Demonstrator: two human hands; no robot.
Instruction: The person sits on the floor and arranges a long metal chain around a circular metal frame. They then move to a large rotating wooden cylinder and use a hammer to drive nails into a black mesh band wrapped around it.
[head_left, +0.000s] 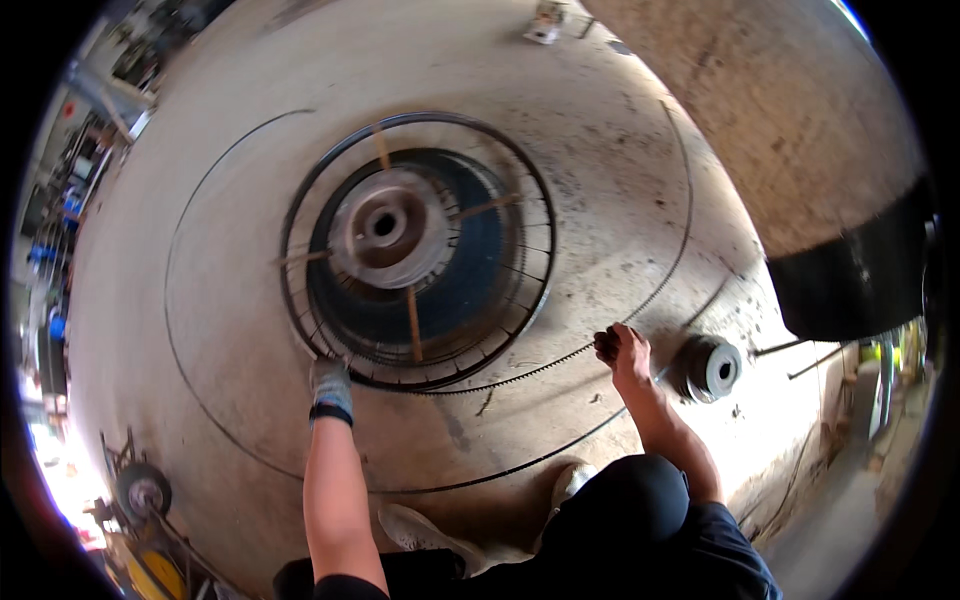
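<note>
our right hand (625, 352), bare, is curled closed on a dark toothed strip (535, 371), which lies in a wide curve over the floor (225, 330). our left hand (330, 385), gloved, is at the lower left rim of a large dark ring (549, 235); fingertips blurred, so we cannot tell whether it grips or only touches. inside the ring: four brown spokes and a pale round hub (357, 230), the whole smeared by blur.

floor is pale concrete, specked and stained dark toward the right. a black grooved wheel (722, 370) sits just beyond our right forearm. lower left, a small tyre (143, 490) and something yellow, cut by the rim. left edge: clutter with blue patches, too small to sort. upper right, a big brownish surface (770, 110), cut off; we cannot name it. our knee hides floor below.
</note>
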